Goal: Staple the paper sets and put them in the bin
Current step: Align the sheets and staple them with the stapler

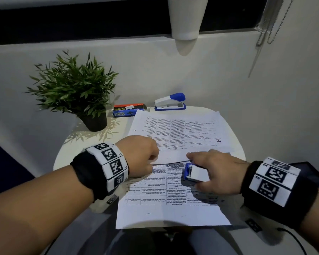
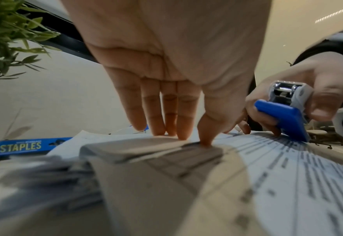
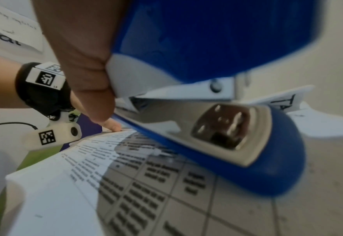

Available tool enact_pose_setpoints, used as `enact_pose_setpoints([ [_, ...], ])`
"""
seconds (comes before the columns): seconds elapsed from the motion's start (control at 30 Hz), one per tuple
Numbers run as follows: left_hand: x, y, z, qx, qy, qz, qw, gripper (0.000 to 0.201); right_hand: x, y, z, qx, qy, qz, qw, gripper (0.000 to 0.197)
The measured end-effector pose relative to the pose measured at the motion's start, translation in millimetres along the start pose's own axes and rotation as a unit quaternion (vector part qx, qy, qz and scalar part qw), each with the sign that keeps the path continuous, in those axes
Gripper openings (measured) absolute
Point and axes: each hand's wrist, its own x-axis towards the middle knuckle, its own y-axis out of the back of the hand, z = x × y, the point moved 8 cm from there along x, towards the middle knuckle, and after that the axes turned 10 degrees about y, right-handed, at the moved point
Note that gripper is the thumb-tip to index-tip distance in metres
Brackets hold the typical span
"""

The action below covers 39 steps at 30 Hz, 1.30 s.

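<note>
Two printed paper sets lie on the round white table point(image 1: 66, 155). The near set point(image 1: 169, 197) is in front of me, and the far set point(image 1: 180, 129) overlaps its top edge. My left hand point(image 1: 155, 157) pinches the far set's near edge point(image 2: 146, 148), fingers point(image 2: 166, 115) on top and thumb at the lifted edge. My right hand point(image 1: 194, 170) grips a small blue-and-white stapler point(image 1: 198, 173) that rests on the near set point(image 3: 126, 183). The stapler's point(image 3: 217, 44) jaws stand slightly apart, mouth towards the left hand. No bin is in view.
A second blue-and-white stapler point(image 1: 170, 103) and a box of staples point(image 1: 127, 110) lie at the table's back edge. A potted plant point(image 1: 75, 89) stands at the back left. A white pot point(image 1: 187, 17) sits on the sill above. The near set overhangs the front edge.
</note>
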Motion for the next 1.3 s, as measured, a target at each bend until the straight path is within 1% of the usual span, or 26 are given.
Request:
enact_pose_setpoints([
  [0.1,-5,-2,-3,-0.008,-0.001,0.001,1.0,0.023,-1,-5,0,-0.013,-0.007,-0.019,1.0,0.067],
  [0.2,-5,-3,-4,-0.008,0.008,-0.002,1.0,0.022,1,-7,2,-0.015,-0.004,-0.017,1.0,0.069],
  [0.27,-5,0,-2,-0.015,0.015,-0.002,1.0,0.022,2,-7,3,-0.011,0.0,-0.013,1.0,0.076],
  [0.3,-4,1,-2,-0.021,0.022,-0.006,1.0,0.028,2,-7,4,-0.01,0.006,-0.008,1.0,0.08],
  [0.37,-4,4,-2,-0.044,0.046,-0.015,0.998,0.046,4,-2,6,0.001,0.011,0.003,1.0,0.084],
  [0.4,-2,6,0,-0.055,0.059,-0.013,0.997,0.049,5,3,7,0.013,0.013,0.013,1.0,0.082],
  [0.43,1,11,2,-0.06,0.066,-0.001,0.996,0.043,6,10,9,0.04,0.016,0.034,0.999,0.076],
  [0.47,5,15,3,-0.06,0.072,0.017,0.995,0.033,8,21,11,0.081,0.016,0.071,0.994,0.063],
  [0.5,8,20,4,-0.059,0.08,0.041,0.994,0.024,6,37,11,0.132,0.011,0.133,0.982,0.043],
  [0.53,10,25,4,-0.06,0.091,0.062,0.992,0.021,3,55,14,0.181,-0.003,0.209,0.961,0.025],
  [0.57,11,28,3,-0.067,0.105,0.075,0.989,0.021,0,71,17,0.228,-0.014,0.292,0.929,0.022],
  [0.6,12,29,2,-0.082,0.119,0.08,0.986,0.02,-4,86,20,0.274,-0.021,0.374,0.886,0.024],
  [0.63,12,31,2,-0.096,0.129,0.083,0.984,0.02,-7,96,24,0.326,-0.023,0.44,0.836,0.024],
  [0.67,11,32,2,-0.107,0.138,0.084,0.981,0.019,-8,105,25,0.364,-0.022,0.481,0.797,0.023],
  [0.7,11,34,1,-0.119,0.145,0.083,0.979,0.019,-4,110,25,0.387,-0.019,0.494,0.778,0.022],
  [0.73,10,34,2,-0.13,0.147,0.077,0.977,0.019,1,113,22,0.401,-0.015,0.494,0.772,0.023],
  [0.83,9,38,5,-0.148,0.143,0.058,0.977,0.02,21,113,16,0.39,-0.013,0.477,0.787,0.026],
  [0.93,6,45,8,-0.156,0.143,0.047,0.976,0.021,34,104,13,0.344,-0.025,0.455,0.821,0.031],
  [1.0,4,49,8,-0.166,0.14,0.046,0.975,0.022,38,96,14,0.319,-0.04,0.439,0.839,0.029],
  [1.07,2,52,8,-0.181,0.141,0.04,0.973,0.023,38,92,18,0.318,-0.057,0.434,0.841,0.03],
  [1.1,2,53,8,-0.187,0.142,0.037,0.971,0.022,38,92,20,0.318,-0.064,0.433,0.841,0.036],
  [1.2,0,55,9,-0.206,0.138,0.035,0.968,0.023,39,94,21,0.321,-0.06,0.433,0.84,0.065],
  [1.23,0,56,9,-0.212,0.138,0.035,0.967,0.023,39,95,21,0.323,-0.058,0.433,0.839,0.071],
  [1.27,-1,56,10,-0.217,0.137,0.035,0.966,0.023,39,96,21,0.324,-0.057,0.435,0.838,0.073],
  [1.3,-2,56,10,-0.223,0.137,0.035,0.964,0.023,38,96,22,0.326,-0.056,0.438,0.836,0.069],
])
